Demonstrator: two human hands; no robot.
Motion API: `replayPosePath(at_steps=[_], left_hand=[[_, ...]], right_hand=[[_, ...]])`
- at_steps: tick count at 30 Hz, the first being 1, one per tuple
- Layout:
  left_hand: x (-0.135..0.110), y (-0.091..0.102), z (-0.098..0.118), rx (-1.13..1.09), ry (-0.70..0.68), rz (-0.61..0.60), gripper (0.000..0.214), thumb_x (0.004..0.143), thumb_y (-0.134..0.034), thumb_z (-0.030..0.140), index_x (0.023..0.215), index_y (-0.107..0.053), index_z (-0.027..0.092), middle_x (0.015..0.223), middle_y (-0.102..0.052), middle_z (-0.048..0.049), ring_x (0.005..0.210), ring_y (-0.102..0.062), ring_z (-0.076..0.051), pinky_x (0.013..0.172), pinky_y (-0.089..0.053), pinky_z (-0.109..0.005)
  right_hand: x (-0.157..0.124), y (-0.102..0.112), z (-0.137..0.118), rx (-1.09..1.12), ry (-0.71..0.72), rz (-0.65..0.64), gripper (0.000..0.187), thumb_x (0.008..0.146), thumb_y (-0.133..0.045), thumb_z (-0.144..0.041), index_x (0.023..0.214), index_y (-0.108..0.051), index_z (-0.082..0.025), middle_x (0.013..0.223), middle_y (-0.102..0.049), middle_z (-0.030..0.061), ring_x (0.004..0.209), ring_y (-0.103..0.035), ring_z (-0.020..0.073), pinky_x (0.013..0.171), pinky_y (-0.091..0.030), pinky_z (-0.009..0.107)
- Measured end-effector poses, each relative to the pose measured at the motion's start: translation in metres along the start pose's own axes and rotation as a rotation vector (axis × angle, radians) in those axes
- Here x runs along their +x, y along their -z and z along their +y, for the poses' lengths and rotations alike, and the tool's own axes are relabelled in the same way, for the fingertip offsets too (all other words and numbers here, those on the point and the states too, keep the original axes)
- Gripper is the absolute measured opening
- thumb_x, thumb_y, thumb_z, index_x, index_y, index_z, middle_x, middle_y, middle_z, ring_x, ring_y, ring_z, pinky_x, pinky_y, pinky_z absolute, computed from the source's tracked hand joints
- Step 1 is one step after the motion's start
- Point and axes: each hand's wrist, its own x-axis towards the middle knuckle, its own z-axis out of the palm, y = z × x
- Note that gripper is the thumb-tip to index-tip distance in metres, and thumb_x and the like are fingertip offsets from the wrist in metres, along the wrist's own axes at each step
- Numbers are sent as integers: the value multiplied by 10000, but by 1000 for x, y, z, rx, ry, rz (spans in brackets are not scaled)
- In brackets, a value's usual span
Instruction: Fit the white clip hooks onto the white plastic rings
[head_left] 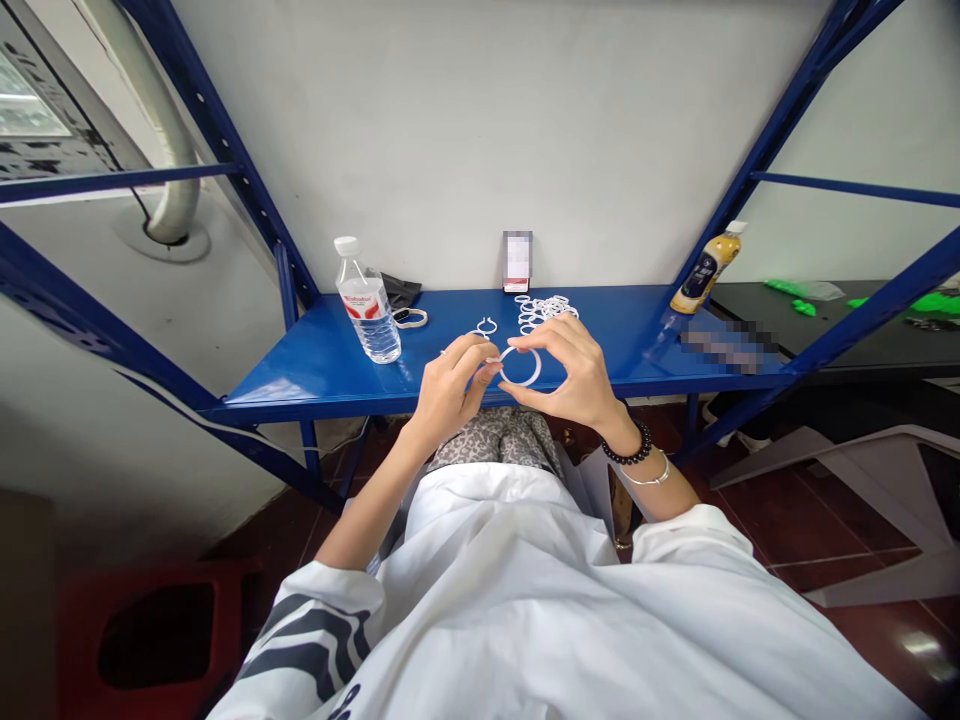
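Both my hands hold one white plastic ring (520, 367) just above the front edge of the blue metal shelf (315, 365). My left hand (452, 388) pinches the ring's left side with its fingertips. My right hand (571, 372) curls round its right side and top; that wrist wears a dark bead bracelet and a thin bangle. A pile of several more white rings (545, 309) lies on the shelf behind my hands. A single open ring (486, 326) lies to the left of the pile.
A clear water bottle (366, 301) stands on the shelf's left, with a dark object and a band (410, 318) behind it. A small box (517, 262) leans against the wall. A yellowish drink bottle (707, 268) leans at the right. Blue rack struts rise on both sides. A red stool (150, 630) sits lower left.
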Motion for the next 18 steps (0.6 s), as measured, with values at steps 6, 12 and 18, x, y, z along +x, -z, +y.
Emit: replayPosePath(at_steps=[6, 12, 18], left_hand=[[2, -2, 4, -284, 250, 2, 139, 947, -535, 306, 916, -585, 179, 843, -625, -31, 761, -604, -115, 635, -502, -196], [3, -5, 7, -619, 478, -21, 218, 914, -588, 372, 844, -634, 170, 843, -599, -39, 743, -595, -119, 569, -500, -192], [5, -2, 8, -686, 614, 30, 296, 874, -629, 454, 816, -643, 164, 797, -619, -32, 680, -586, -108, 556, -491, -194]], right_hand=[[-2, -4, 2, -61, -34, 71, 244, 811, -701, -341, 1017, -631, -230, 891, -695, 48, 835, -623, 232, 766, -490, 402], [-3, -10, 4, -52, -20, 94, 291, 858, -672, -335, 1120, -607, -228, 969, -695, 65, 927, -624, 241, 807, -487, 400], [-1, -8, 2, 167, -164, -14, 210, 909, -611, -368, 1060, -640, -224, 864, -689, 31, 854, -605, 199, 806, -493, 366]])
